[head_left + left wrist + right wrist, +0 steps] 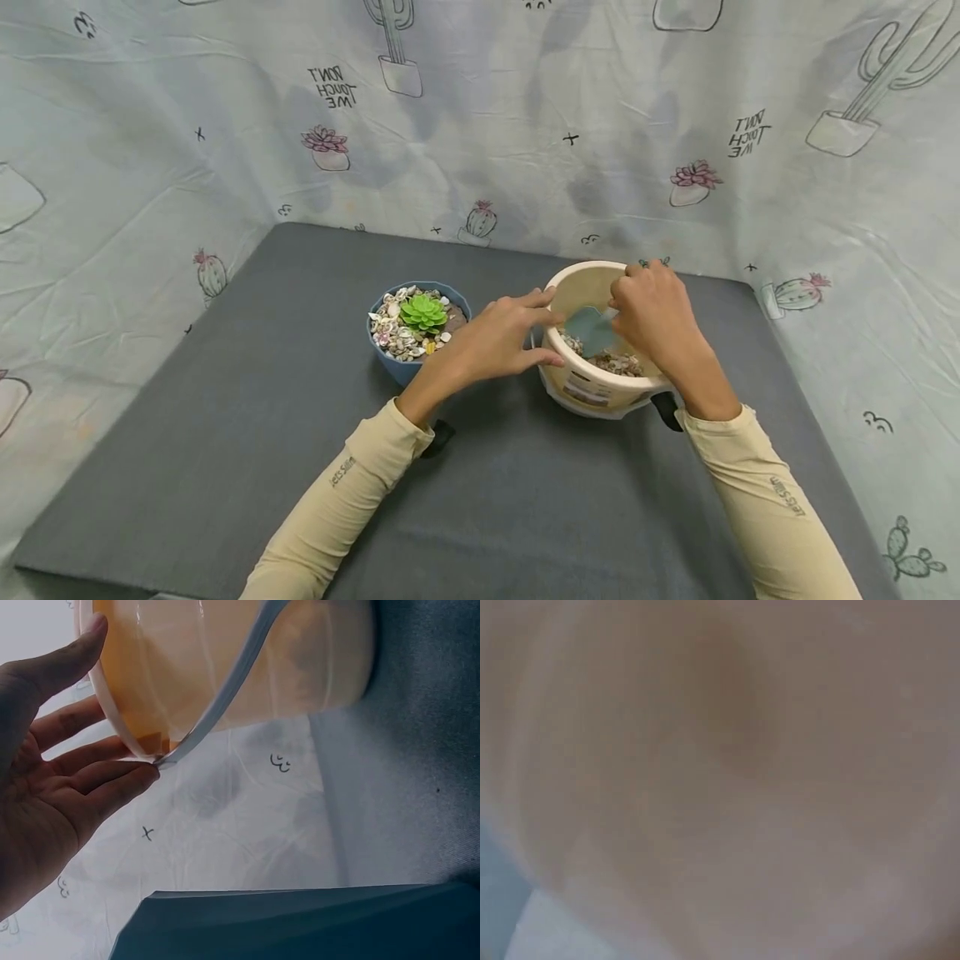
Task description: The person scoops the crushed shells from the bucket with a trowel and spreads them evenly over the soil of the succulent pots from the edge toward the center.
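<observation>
A cream bucket [592, 379] holds a layer of small shells or gravel [618, 362]. My left hand [504, 335] touches the bucket's left rim, its fingers and thumb spread; in the left wrist view the fingertips [142, 776] lie by the end of the pale bucket handle [225, 697]. Over the bucket's right side, my right hand [656, 312] grips a blue-green scoop [590, 331], whose blade points down into the shells. The fist hides the scoop's handle. Only the blurred cream bucket wall [727, 825] fills most of the right wrist view.
Left of the bucket stands a blue pot [401, 369] with a green succulent [424, 313] and several shells on top; my left forearm passes in front of it. Both sit on a dark grey table [225, 433], backed by a cactus-print curtain [510, 117].
</observation>
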{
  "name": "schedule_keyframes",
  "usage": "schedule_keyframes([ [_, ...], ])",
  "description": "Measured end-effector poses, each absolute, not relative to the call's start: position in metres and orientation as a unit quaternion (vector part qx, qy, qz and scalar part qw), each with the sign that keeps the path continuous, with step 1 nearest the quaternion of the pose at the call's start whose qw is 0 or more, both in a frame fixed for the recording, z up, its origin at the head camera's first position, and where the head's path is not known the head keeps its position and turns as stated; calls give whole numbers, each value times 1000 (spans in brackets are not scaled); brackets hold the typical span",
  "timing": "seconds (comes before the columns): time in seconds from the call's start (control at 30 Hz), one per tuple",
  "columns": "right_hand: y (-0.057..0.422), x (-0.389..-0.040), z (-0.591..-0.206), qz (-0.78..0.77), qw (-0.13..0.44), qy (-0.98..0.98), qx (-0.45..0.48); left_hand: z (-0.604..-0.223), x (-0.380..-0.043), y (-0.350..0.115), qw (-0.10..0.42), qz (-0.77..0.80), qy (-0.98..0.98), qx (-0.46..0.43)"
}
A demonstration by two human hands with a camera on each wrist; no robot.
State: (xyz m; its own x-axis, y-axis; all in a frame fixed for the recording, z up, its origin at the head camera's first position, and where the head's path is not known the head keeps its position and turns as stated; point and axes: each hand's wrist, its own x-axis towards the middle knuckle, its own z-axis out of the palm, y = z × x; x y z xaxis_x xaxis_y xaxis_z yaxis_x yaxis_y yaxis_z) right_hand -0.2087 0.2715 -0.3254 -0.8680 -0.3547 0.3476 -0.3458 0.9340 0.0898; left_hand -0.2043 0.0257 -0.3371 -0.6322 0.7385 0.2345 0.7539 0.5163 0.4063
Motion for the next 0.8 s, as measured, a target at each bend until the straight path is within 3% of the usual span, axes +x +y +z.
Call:
schedule_keyframes([
  [0.37,277,-209,-321,131,122,-983,50,-337,-204,26,12,-254,-866,-430],
  [0.6,288,-201,-311,195,123,-972,41,-336,-205,26,13,-253,-868,-427],
  [0.8,300,-195,-299,233,54,-971,-1,-337,-207,25,6,-255,-868,-427],
])
